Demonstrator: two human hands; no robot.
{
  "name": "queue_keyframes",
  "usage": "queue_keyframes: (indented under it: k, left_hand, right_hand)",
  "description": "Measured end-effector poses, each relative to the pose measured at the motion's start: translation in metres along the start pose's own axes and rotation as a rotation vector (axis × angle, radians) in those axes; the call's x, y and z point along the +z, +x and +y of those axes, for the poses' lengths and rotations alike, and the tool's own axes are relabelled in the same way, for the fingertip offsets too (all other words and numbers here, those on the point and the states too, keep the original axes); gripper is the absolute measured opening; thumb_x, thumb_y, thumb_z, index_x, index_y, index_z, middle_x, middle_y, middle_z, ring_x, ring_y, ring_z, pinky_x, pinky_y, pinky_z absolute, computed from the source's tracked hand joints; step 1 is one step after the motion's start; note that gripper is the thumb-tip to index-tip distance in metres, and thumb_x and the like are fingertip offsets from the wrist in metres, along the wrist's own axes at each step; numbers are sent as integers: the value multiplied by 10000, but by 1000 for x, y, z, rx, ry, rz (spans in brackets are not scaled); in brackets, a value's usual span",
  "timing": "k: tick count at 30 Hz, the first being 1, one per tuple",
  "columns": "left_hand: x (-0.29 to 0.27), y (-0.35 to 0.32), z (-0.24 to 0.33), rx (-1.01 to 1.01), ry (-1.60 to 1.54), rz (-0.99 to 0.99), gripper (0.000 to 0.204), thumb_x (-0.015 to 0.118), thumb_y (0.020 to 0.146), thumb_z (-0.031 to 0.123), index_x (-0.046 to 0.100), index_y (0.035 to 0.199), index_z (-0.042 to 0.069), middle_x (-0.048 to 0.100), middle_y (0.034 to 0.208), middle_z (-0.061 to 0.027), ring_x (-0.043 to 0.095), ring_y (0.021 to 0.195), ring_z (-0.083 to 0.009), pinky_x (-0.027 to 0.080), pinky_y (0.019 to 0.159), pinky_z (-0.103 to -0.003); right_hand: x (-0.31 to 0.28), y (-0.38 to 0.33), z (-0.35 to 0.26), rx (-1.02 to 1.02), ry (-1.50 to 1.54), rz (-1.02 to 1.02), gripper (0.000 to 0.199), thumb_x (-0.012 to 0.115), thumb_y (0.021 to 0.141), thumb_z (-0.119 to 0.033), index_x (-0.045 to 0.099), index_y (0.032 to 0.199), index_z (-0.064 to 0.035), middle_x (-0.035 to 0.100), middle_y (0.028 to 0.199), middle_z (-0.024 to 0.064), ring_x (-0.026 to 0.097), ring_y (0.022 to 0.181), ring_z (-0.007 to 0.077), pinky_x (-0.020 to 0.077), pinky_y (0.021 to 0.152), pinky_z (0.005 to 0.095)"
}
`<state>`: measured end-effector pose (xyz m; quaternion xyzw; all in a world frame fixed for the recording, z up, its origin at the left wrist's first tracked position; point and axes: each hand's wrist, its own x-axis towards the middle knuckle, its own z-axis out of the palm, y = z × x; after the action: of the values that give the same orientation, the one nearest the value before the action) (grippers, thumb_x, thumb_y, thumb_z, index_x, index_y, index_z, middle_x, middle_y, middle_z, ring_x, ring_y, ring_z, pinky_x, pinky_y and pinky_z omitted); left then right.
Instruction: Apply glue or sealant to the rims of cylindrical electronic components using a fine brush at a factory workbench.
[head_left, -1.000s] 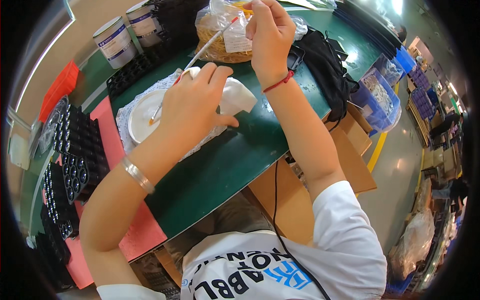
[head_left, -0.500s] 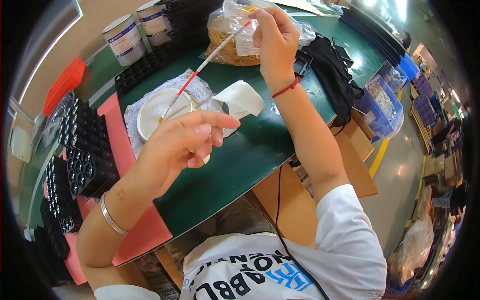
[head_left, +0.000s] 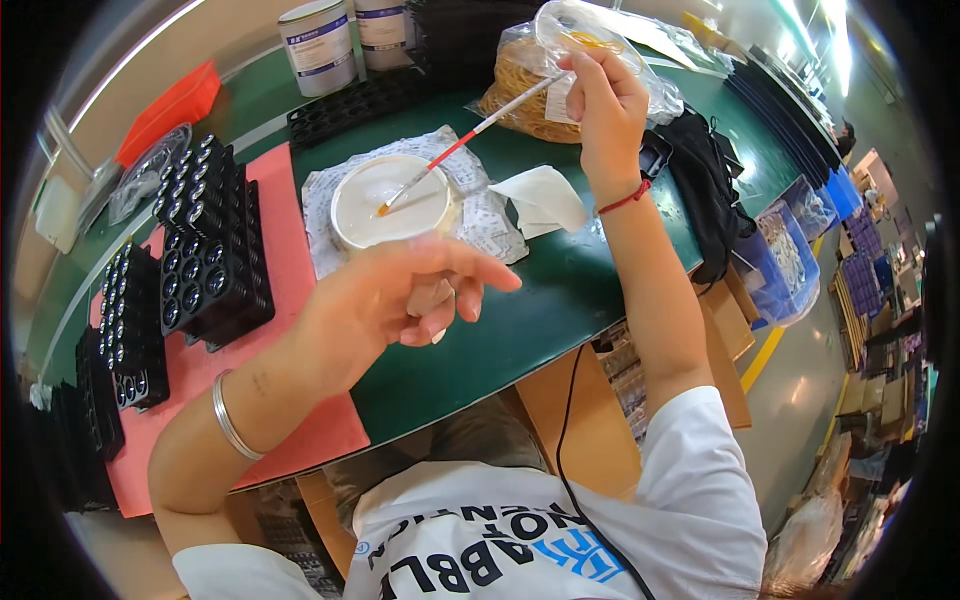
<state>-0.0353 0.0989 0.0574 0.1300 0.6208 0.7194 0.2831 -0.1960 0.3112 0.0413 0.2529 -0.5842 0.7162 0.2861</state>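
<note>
- Over the dark green tabletop, the right hand pinches the upper end of a slender red-and-white paintbrush between thumb and fingers; that tip is hidden in the grip.
- Inside a round white shallow tub, the brush's tan bristles rest at a slant against the pale contents, which are too bright to make out.
- Nearer the body, the left hand is raised, index finger stretched out, the others bent; it hides part of the tub's near side. A small pale spot shows at its fingertips, perhaps a nail, and I cannot tell whether the fingers grip anything.
- Beneath the tub lies a crumpled, pale patterned sheet; a folded white paper piece overlaps its right edge.
- Behind the right hand, a clear plastic bag of yellow bands is partly covered.
- On the left, black moulded trays stand on a flat pink sheet.
</note>
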Motion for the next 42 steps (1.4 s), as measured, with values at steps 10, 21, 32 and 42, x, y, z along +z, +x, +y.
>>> queue_keyframes:
  k: [10, 21, 32, 42]
  left_hand:
    - [5, 10, -7, 350, 657, 92, 82, 651, 793, 91, 643, 862, 47, 540, 759, 7, 437, 619, -67, 333, 539, -215]
    - [4, 98, -14, 831, 1407, 343, 168, 679, 743, 224, 624, 789, 72, 573, 797, -42, 576, 668, -221, 449, 581, -339]
    - [-2, 100, 1, 1171, 1643, 618, 115, 704, 656, 137, 611, 723, 147, 544, 712, 26, 569, 547, -199, 460, 468, -283]
    - [-22, 30, 41, 1599, 1930, 688, 380, 728, 514, 135, 716, 893, 121, 449, 613, 63, 448, 523, -57, 305, 474, -192]
  right_hand:
    - [-1, -1, 0, 6, -14, 10, 166, 547, 853, -117, 602, 739, -11, 470, 525, -42, 420, 438, 22, 286, 410, 173]
    - [-5, 1, 2, 7, -12, 65, 148, 549, 829, -100, 605, 715, -23, 460, 516, -54, 399, 443, 5, 261, 411, 170]
    - [-6, 6, 2, 31, -81, -18, 153, 578, 827, -136, 620, 740, -18, 492, 568, -59, 388, 488, 0, 280, 443, 176]
    - [-3, -8, -16, 497, 505, -928, 798, 474, 771, -685, 526, 1134, 23, 578, 1102, 109, 556, 1025, 164, 416, 904, 284]
